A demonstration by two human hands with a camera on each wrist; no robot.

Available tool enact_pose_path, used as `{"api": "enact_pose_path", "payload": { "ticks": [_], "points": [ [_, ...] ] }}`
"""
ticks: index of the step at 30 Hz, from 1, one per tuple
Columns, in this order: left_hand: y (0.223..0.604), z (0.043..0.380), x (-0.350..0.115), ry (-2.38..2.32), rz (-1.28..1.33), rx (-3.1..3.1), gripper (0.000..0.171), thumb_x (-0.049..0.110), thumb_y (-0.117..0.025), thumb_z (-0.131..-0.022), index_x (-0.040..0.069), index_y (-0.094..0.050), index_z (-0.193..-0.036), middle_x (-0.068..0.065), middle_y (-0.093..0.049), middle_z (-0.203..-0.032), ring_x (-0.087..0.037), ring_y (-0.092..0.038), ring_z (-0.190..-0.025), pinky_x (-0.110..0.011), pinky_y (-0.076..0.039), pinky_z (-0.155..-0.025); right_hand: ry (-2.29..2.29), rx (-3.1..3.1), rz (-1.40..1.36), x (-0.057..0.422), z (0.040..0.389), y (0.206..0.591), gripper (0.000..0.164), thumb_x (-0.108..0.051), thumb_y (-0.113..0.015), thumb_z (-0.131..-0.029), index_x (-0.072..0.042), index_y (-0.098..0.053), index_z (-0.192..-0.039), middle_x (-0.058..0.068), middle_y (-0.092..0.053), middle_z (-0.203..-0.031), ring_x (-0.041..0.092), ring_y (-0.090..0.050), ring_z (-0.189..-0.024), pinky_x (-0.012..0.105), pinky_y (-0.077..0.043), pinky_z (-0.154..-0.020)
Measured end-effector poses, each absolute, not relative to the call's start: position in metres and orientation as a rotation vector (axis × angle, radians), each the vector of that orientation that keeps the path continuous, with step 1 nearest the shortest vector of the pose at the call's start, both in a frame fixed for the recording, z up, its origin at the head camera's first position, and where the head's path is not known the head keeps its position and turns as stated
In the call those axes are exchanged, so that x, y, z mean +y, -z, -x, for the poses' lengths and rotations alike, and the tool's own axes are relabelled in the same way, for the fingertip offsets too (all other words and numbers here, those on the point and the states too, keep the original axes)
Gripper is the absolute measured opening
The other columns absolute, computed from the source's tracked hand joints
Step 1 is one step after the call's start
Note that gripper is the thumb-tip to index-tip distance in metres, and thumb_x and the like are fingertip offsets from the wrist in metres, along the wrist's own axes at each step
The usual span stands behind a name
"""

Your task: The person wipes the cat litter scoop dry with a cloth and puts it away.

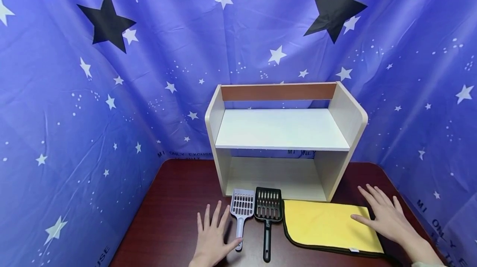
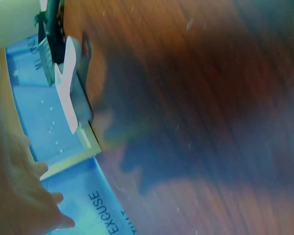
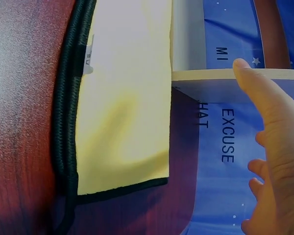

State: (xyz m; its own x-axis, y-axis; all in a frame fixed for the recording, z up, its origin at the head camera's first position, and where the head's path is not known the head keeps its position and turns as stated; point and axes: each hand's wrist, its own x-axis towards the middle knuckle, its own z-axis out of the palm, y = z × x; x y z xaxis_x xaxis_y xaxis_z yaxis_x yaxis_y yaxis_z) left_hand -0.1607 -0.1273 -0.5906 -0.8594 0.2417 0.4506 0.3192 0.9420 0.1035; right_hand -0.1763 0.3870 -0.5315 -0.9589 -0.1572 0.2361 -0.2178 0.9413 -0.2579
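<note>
My left hand (image 1: 212,236) is spread flat with its fingers apart, just left of a light purple slotted litter scoop (image 1: 242,205); its thumb overlaps the scoop's handle in the head view. A black slotted scoop (image 1: 268,205) lies to the right of the purple one, handle toward me. Farther right is a folded yellow cloth (image 1: 328,223) with dark edging and a small white tag. Over the cloth's right end my right hand (image 1: 389,217) is held with fingers spread, holding nothing. In the right wrist view the hand's shadow falls on the cloth (image 3: 122,122).
A two-tier wooden shelf (image 1: 283,128) stands at the back of the dark red table (image 1: 167,217), close behind the scoops and cloth. A blue curtain (image 1: 179,51) with stars hangs around the table's back and sides.
</note>
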Motion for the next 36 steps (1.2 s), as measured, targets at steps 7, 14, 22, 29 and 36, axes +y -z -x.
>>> {"api": "enact_pose_path", "payload": {
  "ticks": [7, 14, 22, 29, 36],
  "points": [
    [0.594, 0.155, -0.114, 0.249, 0.468, -2.641, 0.099, 0.075, -0.061, -0.066, 0.020, -0.038, -0.144, -0.007, -0.035, -0.150, -0.037, -0.033, -0.135, -0.061, -0.025, -0.107, -0.469, -2.937, -0.267, 0.383, 0.176, 0.536, 0.089, -0.053, -0.065, -0.081, -0.005, -0.028, -0.147, 0.028, -0.021, -0.150, 0.045, -0.004, -0.141, 0.065, 0.027, -0.100],
    [0.594, 0.149, -0.098, 0.255, 0.558, -2.580, 0.095, 0.071, -0.064, -0.067, 0.020, -0.040, -0.143, -0.007, -0.045, -0.142, -0.032, -0.043, -0.129, -0.038, 0.018, -0.116, -0.485, -2.901, -0.291, 0.381, 0.174, 0.545, 0.088, -0.051, -0.068, -0.079, -0.005, -0.032, -0.145, 0.029, -0.028, -0.146, 0.043, -0.007, -0.142, 0.065, 0.025, -0.103],
    [0.591, 0.146, -0.079, 0.319, 0.667, -2.528, 0.090, 0.065, -0.067, -0.069, 0.019, -0.041, -0.143, -0.004, -0.048, -0.140, -0.026, -0.047, -0.126, -0.043, -0.019, -0.118, -0.515, -2.881, -0.322, 0.373, 0.178, 0.550, 0.086, -0.051, -0.070, -0.078, -0.006, -0.036, -0.143, 0.030, -0.033, -0.142, 0.046, -0.018, -0.137, 0.070, 0.017, -0.104],
    [0.590, 0.142, -0.065, 0.456, 0.703, -2.585, 0.083, 0.064, -0.062, -0.076, 0.019, -0.041, -0.142, -0.004, -0.048, -0.140, -0.027, -0.052, -0.121, -0.043, -0.050, -0.094, -0.550, -2.881, -0.321, 0.363, 0.181, 0.556, 0.085, -0.051, -0.071, -0.077, -0.003, -0.039, -0.140, 0.029, -0.036, -0.140, 0.048, -0.027, -0.130, 0.073, 0.011, -0.104],
    [0.594, 0.143, -0.056, 0.612, 0.722, -2.610, 0.080, 0.062, -0.064, -0.076, 0.014, -0.048, -0.137, -0.005, -0.054, -0.134, -0.024, -0.057, -0.115, -0.036, -0.055, -0.087, -0.598, -2.903, -0.333, 0.352, 0.185, 0.557, 0.083, -0.051, -0.071, -0.076, -0.002, -0.043, -0.137, 0.028, -0.040, -0.138, 0.048, -0.033, -0.126, 0.077, -0.008, -0.100]
  ]
}}
